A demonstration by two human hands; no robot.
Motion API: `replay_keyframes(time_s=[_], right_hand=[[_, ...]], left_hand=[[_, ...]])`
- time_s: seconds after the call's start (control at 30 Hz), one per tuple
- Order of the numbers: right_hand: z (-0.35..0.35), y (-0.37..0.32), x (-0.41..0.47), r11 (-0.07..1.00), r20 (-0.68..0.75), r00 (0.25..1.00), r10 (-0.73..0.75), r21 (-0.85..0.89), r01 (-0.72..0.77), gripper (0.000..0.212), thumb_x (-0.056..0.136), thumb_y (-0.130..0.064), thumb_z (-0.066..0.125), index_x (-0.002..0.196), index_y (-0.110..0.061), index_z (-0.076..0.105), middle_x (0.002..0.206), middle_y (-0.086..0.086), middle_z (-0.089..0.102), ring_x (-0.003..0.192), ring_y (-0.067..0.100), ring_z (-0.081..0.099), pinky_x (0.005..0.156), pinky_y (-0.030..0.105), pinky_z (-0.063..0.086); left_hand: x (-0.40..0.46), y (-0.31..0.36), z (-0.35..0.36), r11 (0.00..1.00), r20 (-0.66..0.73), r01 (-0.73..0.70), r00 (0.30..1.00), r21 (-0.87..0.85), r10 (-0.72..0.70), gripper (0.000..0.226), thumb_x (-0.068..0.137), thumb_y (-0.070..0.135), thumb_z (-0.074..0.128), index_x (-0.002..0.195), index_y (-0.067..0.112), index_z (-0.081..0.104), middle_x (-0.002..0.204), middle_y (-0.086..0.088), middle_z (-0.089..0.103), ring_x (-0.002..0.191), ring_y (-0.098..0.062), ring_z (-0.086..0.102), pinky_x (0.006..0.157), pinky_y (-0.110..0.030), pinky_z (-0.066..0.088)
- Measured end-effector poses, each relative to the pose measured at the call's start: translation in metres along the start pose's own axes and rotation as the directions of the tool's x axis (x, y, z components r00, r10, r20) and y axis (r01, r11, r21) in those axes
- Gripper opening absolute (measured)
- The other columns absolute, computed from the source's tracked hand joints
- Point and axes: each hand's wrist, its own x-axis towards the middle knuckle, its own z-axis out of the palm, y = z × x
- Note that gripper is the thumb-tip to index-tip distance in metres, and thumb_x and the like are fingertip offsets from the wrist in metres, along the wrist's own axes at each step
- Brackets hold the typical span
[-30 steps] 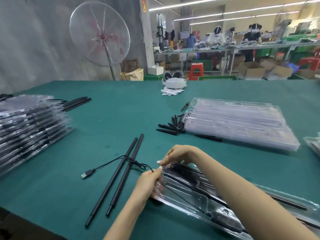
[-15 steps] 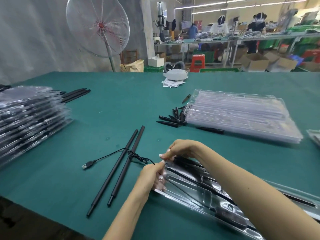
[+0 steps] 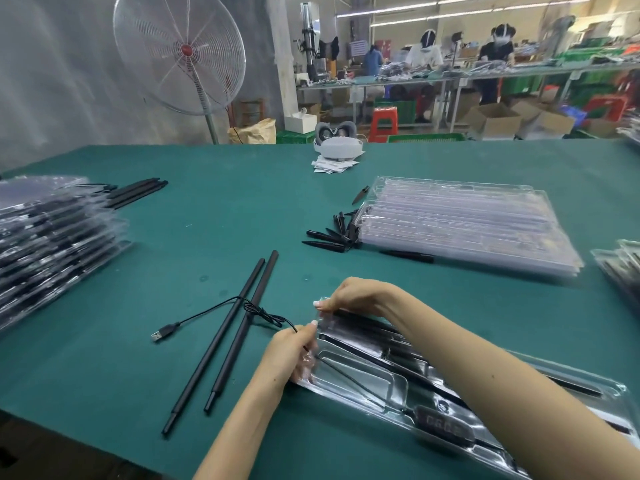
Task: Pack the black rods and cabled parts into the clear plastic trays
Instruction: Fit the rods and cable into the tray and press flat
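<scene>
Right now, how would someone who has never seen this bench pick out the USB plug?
On the green table, find the two long black rods lying side by side, left of the clear plastic tray that both hands work at. A thin black cable crosses the rods; its free end, left of them, is the USB plug. It alone has a silver metal tip.

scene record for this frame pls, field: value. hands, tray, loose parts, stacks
left hand: grips the near-left end of the clear tray, thin black cable by its fingers
right hand: fingers pinch the tray's far-left corner
tray contents: black rods and a cabled module
loose on table: two long black rods side by side, cable draped across them, USB plug at its free end
empty trays stack: far right
filled trays stack: far left
</scene>
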Motion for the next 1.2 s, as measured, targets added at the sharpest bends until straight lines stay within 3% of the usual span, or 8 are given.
replay_keyframes(time_s=[0.33, 0.4, 0.5, 0.57, 0.7, 0.83, 0.97, 1.2], right_hand=[[0.01, 0.005, 0.001, 1.0, -0.128, 0.992, -0.019, 0.018, 0.021, 0.047, 0.08, -0.043, 0.073, 0.106, -0.003, 0.071, 0.112, 0.006, 0.066, 0.093, 0.015, 0.056, 0.077, 0.025, 0.04], [0.01, 0.007, 0.001, 1.0, -0.137, 0.99, -0.018, 0.023, 0.022, 0.052, 0.079, -0.042, 0.075, 0.108, 0.001, 0.07, 0.115, 0.009, 0.066, 0.092, 0.016, 0.055, 0.08, 0.027, 0.042], [0.01, 0.008, 0.0, 0.998, -0.155, 0.988, -0.015, 0.061, 0.025, 0.055, 0.078, -0.037, 0.077, 0.11, 0.007, 0.066, 0.119, 0.013, 0.066, 0.094, 0.018, 0.059, 0.088, 0.03, 0.046], [0.011, 0.004, -0.002, 0.998, -0.144, 0.989, -0.007, 0.067, 0.017, 0.056, 0.078, -0.036, 0.077, 0.112, 0.008, 0.065, 0.11, 0.01, 0.068, 0.087, 0.015, 0.055, 0.081, 0.03, 0.045], [0.011, 0.002, -0.011, 0.999, -0.135, 0.99, -0.033, 0.014, 0.035, 0.062, 0.081, -0.04, 0.073, 0.117, 0.009, 0.061, 0.095, 0.016, 0.059, 0.085, 0.014, 0.044, 0.075, 0.032, 0.039], [0.015, 0.011, -0.014, 0.994, -0.133, 0.988, -0.081, 0.061, 0.09, 0.049, 0.085, -0.028, 0.071, 0.106, 0.015, 0.063, 0.083, 0.018, 0.051, 0.082, 0.015, 0.038, 0.071, 0.026, 0.031], [0.01, 0.008, -0.019, 0.994, -0.098, 0.99, -0.105, -0.03, 0.102, 0.041, 0.088, -0.034, 0.066, 0.086, 0.007, 0.066, 0.074, 0.006, 0.046, 0.071, 0.017, 0.039, 0.064, 0.027, 0.03], [-0.052, 0.03, -0.068, 0.957, 0.086, 0.996, -0.007, -0.29, 0.031, 0.051, 0.076, -0.055, 0.072, 0.099, -0.01, 0.065, 0.07, -0.004, 0.054, 0.059, 0.01, 0.049, 0.053, 0.02, 0.039]], left_hand=[[-0.008, 0.007, -0.005, 0.997, 0.024, 0.075, 0.997, 0.012, -0.076, 0.04, 0.1, 0.033, 0.045, 0.07, 0.008, 0.052, 0.046, -0.002, 0.052, 0.031, -0.013, 0.048, 0.036, -0.018, 0.03], [-0.023, 0.008, -0.02, 0.96, -0.005, 0.077, 0.997, 0.268, -0.079, 0.047, 0.099, 0.047, 0.039, 0.077, 0.011, 0.059, 0.058, -0.005, 0.064, 0.042, -0.017, 0.059, 0.048, -0.022, 0.042], [-0.044, 0.018, -0.04, 0.546, -0.305, 0.048, 0.869, 0.836, 0.39, 0.046, 0.095, 0.05, 0.041, 0.063, 0.019, 0.054, 0.057, 0.003, 0.058, 0.059, -0.023, 0.058, 0.056, -0.03, 0.038], [-0.037, 0.035, -0.037, 0.554, -0.28, -0.126, 0.758, 0.823, 0.589, 0.033, 0.094, 0.035, 0.05, 0.067, 0.019, 0.057, 0.056, 0.007, 0.053, 0.063, -0.025, 0.052, 0.057, -0.032, 0.034], [0.017, 0.054, -0.012, 0.776, 0.046, -0.177, 0.981, 0.605, 0.188, 0.034, 0.093, 0.016, 0.058, 0.125, 0.007, 0.05, 0.115, -0.009, 0.06, 0.109, -0.025, 0.055, 0.088, -0.027, 0.039], [0.049, 0.048, -0.007, 0.796, 0.148, -0.074, 0.989, 0.6, -0.019, 0.022, 0.089, 0.007, 0.061, 0.106, -0.006, 0.066, 0.089, -0.029, 0.064, 0.079, -0.016, 0.048, 0.068, -0.028, 0.04], [0.054, 0.053, -0.011, 0.843, 0.154, 0.02, 0.981, 0.538, -0.122, 0.014, 0.088, -0.004, 0.057, 0.096, -0.005, 0.069, 0.045, -0.001, 0.051, 0.035, -0.009, 0.041, 0.043, -0.016, 0.034], [0.047, 0.039, -0.019, 0.847, 0.137, 0.044, 0.981, 0.53, -0.137, 0.032, 0.087, -0.012, 0.043, 0.062, 0.006, 0.049, 0.052, -0.002, 0.043, 0.041, -0.008, 0.038, 0.043, -0.015, 0.026]])
